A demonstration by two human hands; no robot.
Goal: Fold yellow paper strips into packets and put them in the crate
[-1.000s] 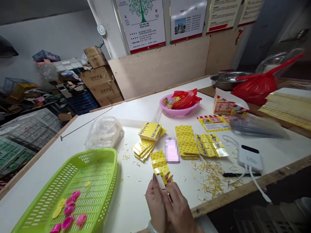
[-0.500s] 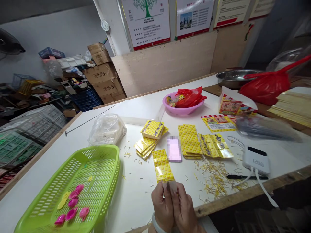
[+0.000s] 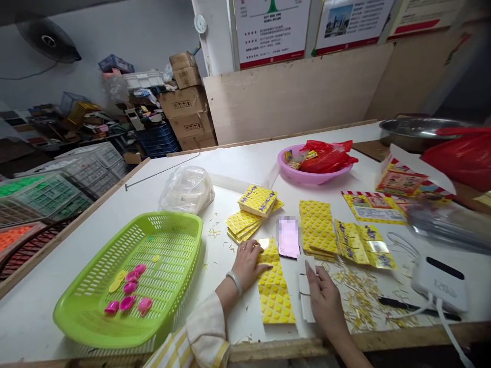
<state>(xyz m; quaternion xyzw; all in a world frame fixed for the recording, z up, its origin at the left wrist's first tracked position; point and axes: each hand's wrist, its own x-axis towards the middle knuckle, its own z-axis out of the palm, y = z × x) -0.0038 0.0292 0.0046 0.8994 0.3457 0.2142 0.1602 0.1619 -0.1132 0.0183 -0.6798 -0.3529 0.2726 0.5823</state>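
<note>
My left hand (image 3: 247, 263) rests on a yellow diamond-patterned card sheet (image 3: 276, 299) that lies flat near the table's front edge. Its fingertips touch the sheet's upper left, and the thumb is spread apart over it. To the right, my right hand (image 3: 326, 301) pinches a white slotted card (image 3: 304, 286), thumb on top. Beyond my left hand sits a loose pile of folded yellow cards (image 3: 245, 225). A phone with a blurred screen (image 3: 288, 237) lies behind the sheet. Further right are a stack of yellow card sheets (image 3: 316, 227) and a creased yellow card (image 3: 364, 244).
A green basket (image 3: 184, 278) with small pink and yellow plastic pieces stands left. Paper scraps (image 3: 356, 296), a black pen (image 3: 418, 308) and a cabled power bank (image 3: 441, 283) lie right. Behind are a plastic bag (image 3: 186, 189) and a pink basin (image 3: 291, 176) holding a red bag.
My hands, earlier together at the yellow card sheet's near end, have separated. The left moved onto the sheet's upper part; the right moved right with a white slotted card. The view turned left.
</note>
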